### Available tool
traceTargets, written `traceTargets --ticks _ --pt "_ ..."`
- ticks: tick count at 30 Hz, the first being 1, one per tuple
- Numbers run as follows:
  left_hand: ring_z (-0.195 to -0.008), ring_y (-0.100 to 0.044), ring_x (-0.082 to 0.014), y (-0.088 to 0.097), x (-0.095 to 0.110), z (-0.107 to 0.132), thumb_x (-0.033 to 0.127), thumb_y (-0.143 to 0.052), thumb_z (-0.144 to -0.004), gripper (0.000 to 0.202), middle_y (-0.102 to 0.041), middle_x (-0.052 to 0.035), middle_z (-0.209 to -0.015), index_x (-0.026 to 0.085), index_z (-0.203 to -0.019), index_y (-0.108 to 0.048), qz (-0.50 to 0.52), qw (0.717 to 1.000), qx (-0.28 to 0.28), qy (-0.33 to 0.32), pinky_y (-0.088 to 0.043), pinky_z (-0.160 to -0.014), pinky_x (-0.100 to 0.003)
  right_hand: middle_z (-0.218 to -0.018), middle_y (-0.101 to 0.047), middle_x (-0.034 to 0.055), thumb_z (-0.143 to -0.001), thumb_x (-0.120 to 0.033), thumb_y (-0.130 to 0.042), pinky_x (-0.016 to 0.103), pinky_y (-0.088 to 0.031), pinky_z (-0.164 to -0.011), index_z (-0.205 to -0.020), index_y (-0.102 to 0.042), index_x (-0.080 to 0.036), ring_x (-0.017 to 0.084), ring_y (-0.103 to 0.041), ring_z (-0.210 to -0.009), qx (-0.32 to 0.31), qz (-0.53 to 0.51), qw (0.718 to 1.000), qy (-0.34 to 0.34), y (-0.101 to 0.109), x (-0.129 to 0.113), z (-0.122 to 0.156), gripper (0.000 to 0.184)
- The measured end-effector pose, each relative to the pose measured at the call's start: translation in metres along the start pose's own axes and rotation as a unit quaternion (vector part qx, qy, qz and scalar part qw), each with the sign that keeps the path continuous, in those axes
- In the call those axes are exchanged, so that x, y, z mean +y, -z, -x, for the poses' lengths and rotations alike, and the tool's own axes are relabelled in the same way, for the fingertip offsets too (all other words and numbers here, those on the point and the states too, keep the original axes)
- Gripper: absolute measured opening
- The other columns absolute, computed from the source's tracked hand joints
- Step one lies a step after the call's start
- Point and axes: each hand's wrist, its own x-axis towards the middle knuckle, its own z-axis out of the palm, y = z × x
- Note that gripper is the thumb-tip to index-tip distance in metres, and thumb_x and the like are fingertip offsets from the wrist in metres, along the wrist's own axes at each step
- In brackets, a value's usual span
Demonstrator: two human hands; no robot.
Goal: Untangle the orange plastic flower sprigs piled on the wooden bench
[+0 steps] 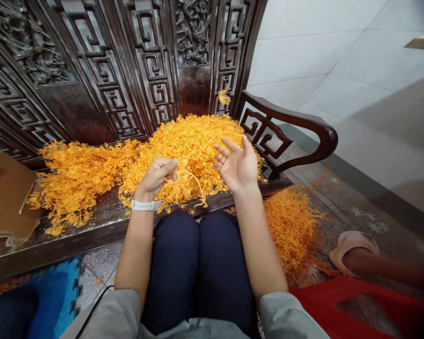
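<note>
My left hand (159,175), with a pale watch strap at the wrist, pinches a yellow plastic flower stem (198,184) between thumb and fingers. The thin stem curves down to the right above the bench edge. My right hand (238,164) is open, palm turned up, fingers spread and nothing in it. Beyond its fingertips a small yellow flower piece (224,97) is in mid-air. Behind both hands a big heap of yellow plastic flower pieces (198,134) covers the seat of the dark wooden bench (102,233). Longer flower sprays (81,174) lie at its left.
A carved armrest (304,125) bounds the bench on the right. On the floor beside my right forearm lies an orange pile of stems (293,230). A cardboard box (9,193) stands left. Another person's sandalled foot (355,249) and a red plastic object (339,294) are at right.
</note>
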Motion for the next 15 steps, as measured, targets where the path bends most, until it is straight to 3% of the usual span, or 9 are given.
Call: traceTargets --ticks 2,3,5,8,13,15 --pt "-0.045 -0.041 -0.0082 -0.004 0.003 0.0 0.07 -0.078 -0.08 0.064 -0.054 -0.0024 -0.048 0.015 -0.052 -0.062 -0.011 1.0 0.025 -0.016 -0.027 -0.047 -0.024 -0.071 -0.062 0.0016 -0.102 -0.068 -0.045 0.023 -0.041 -0.048 -0.102 -0.074 -0.019 0.01 -0.048 -0.053 0.084 -0.043 0.992 -0.089 -0.005 -0.003 0.0 0.058" --pt "-0.045 -0.04 -0.0082 -0.007 0.006 0.0 0.068 -0.077 -0.083 0.063 -0.052 -0.0018 -0.048 0.015 -0.052 -0.064 -0.026 0.999 0.026 -0.027 -0.028 -0.048 -0.025 -0.075 -0.064 0.0023 -0.1 -0.066 -0.053 0.024 -0.041 -0.049 -0.103 -0.074 -0.02 0.009 -0.049 -0.054 0.092 -0.048 0.987 -0.123 -0.008 -0.005 0.003 0.051" --pt "-0.046 -0.038 -0.0084 -0.014 0.014 0.001 0.065 -0.075 -0.087 0.06 -0.049 -0.0004 -0.047 0.015 -0.055 -0.068 -0.065 0.996 0.009 -0.052 -0.028 -0.049 -0.026 -0.08 -0.066 0.003 -0.095 -0.06 -0.066 0.024 -0.041 -0.051 -0.1 -0.073 -0.02 0.009 -0.051 -0.058 0.034 -0.027 0.988 -0.15 -0.016 -0.007 0.009 0.041" --pt "-0.048 -0.038 -0.0089 -0.024 0.024 0.003 0.063 -0.073 -0.089 0.059 -0.048 0.0003 -0.048 0.015 -0.056 -0.069 -0.114 0.99 -0.023 -0.08 -0.027 -0.051 -0.027 -0.078 -0.062 0.0013 -0.09 -0.058 -0.075 0.025 -0.042 -0.055 -0.085 -0.07 -0.019 0.009 -0.052 -0.061 -0.067 0.006 0.989 -0.132 -0.027 -0.006 0.014 0.04" --pt "-0.05 -0.042 -0.0096 -0.024 0.021 0.003 0.06 -0.072 -0.092 0.061 -0.052 -0.0014 -0.051 0.015 -0.052 -0.061 -0.1 0.991 -0.007 -0.09 -0.03 -0.053 -0.027 -0.068 -0.056 -0.0006 -0.099 -0.047 -0.068 0.027 -0.042 -0.058 -0.074 -0.066 -0.021 0.01 -0.051 -0.059 -0.008 -0.017 0.999 -0.028 -0.024 -0.017 0.022 0.036" --pt "-0.051 -0.045 -0.0106 -0.02 0.018 0.004 0.064 -0.072 -0.09 0.062 -0.055 -0.0028 -0.052 0.016 -0.052 -0.062 -0.082 0.992 -0.021 -0.093 -0.032 -0.053 -0.027 -0.064 -0.055 -0.0009 -0.1 -0.038 -0.067 0.028 -0.039 -0.057 -0.071 -0.066 -0.021 0.011 -0.049 -0.056 -0.09 -0.049 0.995 0.003 -0.018 -0.031 0.031 0.034"
